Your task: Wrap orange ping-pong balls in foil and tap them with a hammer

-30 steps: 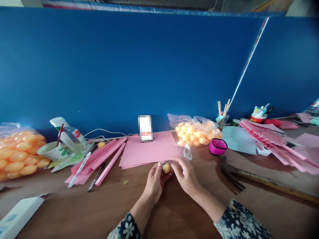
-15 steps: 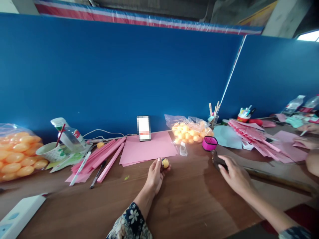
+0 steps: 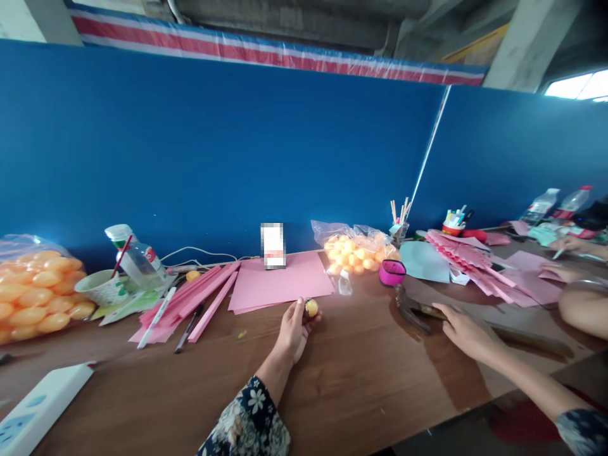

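A yellow ball (image 3: 311,308) and a hammer (image 3: 534,341)
The ball is gripped by the left hand (image 3: 292,330) near pink paper (image 3: 285,284); whether the hammer is gripped under the right hand (image 3: 471,334) cannot be told.

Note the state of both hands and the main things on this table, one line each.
Left hand: closed on the yellow ball
Yellow ball: held, partly hidden
Right hand: at the hammer's handle, grip unclear
Hammer: lying down
Clear bottle beside the paper cup: leaning
Paper cup: holding a red stick
Pink sheets: lying flat, stacked
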### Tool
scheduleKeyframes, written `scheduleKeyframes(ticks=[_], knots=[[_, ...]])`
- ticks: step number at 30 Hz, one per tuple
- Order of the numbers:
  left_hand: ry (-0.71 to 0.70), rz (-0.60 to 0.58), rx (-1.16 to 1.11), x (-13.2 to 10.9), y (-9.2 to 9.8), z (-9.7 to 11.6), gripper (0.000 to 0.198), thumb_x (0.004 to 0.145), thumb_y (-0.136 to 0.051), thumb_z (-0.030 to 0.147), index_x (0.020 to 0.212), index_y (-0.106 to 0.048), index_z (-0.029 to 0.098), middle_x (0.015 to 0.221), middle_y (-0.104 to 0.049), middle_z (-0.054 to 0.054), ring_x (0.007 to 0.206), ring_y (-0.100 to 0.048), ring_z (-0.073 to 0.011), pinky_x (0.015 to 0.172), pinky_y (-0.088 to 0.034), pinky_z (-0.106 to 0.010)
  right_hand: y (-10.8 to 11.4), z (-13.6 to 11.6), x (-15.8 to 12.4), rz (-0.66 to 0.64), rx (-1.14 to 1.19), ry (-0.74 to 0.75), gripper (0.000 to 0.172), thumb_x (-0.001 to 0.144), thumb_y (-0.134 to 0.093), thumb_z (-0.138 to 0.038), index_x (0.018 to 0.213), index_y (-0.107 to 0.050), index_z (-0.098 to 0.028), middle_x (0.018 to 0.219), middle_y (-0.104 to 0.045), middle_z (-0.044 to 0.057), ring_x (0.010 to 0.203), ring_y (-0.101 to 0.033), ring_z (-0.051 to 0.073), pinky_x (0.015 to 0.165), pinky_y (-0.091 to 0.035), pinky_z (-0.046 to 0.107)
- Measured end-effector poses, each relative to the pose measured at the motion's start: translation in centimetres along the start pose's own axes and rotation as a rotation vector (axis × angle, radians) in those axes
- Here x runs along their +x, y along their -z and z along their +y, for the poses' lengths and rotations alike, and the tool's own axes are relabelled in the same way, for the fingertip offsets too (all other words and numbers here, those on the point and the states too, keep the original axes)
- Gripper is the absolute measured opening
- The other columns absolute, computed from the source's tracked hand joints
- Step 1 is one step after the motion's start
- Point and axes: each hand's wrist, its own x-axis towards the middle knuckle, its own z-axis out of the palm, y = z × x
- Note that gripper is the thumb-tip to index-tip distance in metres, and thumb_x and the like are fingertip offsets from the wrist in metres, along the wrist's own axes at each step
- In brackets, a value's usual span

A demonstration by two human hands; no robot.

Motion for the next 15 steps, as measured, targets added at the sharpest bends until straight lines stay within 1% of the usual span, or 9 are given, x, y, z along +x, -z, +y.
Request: scheduleKeyframes(ticks=[2, 5, 9, 11, 14, 15], knots=[[0.0, 0.007, -0.008, -0.1, 0.0, 0.0, 0.034, 0.071, -0.063, 0.041, 0.083, -0.06, 0.01, 0.076, -0.064, -0.007, 0.069, -0.062, -0.0141, 0.064, -0.052, -0.025, -0.6, 0.5, 0.5, -0.017, -0.035, 0.022, 0.043, 0.074, -0.038, -0.012, 0.115, -0.052, -0.013, 0.106, -0.061, 0.014, 0.093, -0.06, 0.028, 0.076, -0.046, 0.038], [0.001, 0.017, -0.028, -0.2, -0.1, 0.0, 0.034, 0.071, -0.063, 0.041, 0.083, -0.061, 0.01, 0.077, -0.064, -0.007, 0.069, -0.062, -0.0141, 0.066, -0.051, -0.026, -1.2, 0.8, 1.1, 0.003, -0.048, 0.055, 0.044, 0.069, -0.04, -0.008, 0.11, -0.056, -0.014, 0.099, -0.062, 0.014, 0.09, -0.059, 0.029, 0.073, -0.044, 0.037], [0.001, 0.024, -0.048, -0.1, -0.2, 0.0, 0.032, 0.071, -0.063, 0.04, 0.083, -0.062, 0.01, 0.077, -0.064, -0.007, 0.069, -0.061, -0.0132, 0.065, -0.05, -0.024, -1.8, 0.5, 1.4, -0.08, 0.069, 0.076, 0.041, 0.062, -0.046, -0.014, 0.101, -0.059, -0.019, 0.088, -0.064, 0.01, 0.085, -0.061, 0.028, 0.07, -0.045, 0.033], [0.008, 0.031, -0.055, 0.0, -0.2, -0.1, 0.03, 0.072, -0.063, 0.038, 0.084, -0.062, 0.011, 0.078, -0.063, -0.007, 0.068, -0.061, -0.0125, 0.063, -0.05, -0.024, -2.4, 0.1, 1.0, -0.1, 0.145, 0.04, 0.043, 0.059, -0.048, -0.018, 0.1, -0.059, -0.021, 0.089, -0.066, 0.01, 0.086, -0.062, 0.028, 0.071, -0.047, 0.033], [0.033, 0.05, -0.064, 0.2, -0.2, -0.3, 0.028, 0.071, -0.064, 0.036, 0.086, -0.061, 0.012, 0.079, -0.063, -0.006, 0.066, -0.061, -0.012, 0.062, -0.051, -0.023, -3.2, -1.4, -0.1, -0.077, 0.24, -0.054, 0.046, 0.057, -0.049, -0.024, 0.102, -0.059, -0.02, 0.101, -0.066, 0.013, 0.098, -0.06, 0.03, 0.078, -0.049, 0.034], [0.036, 0.054, -0.068, 0.2, -0.2, -0.3, 0.028, 0.071, -0.064, 0.035, 0.086, -0.061, 0.012, 0.079, -0.063, -0.006, 0.066, -0.06, -0.0116, 0.061, -0.051, -0.023, -3.4, -2.0, -0.5, -0.086, 0.282, -0.088, 0.046, 0.057, -0.049, -0.027, 0.102, -0.059, -0.02, 0.104, -0.065, 0.014, 0.102, -0.058, 0.031, 0.08, -0.049, 0.035]])
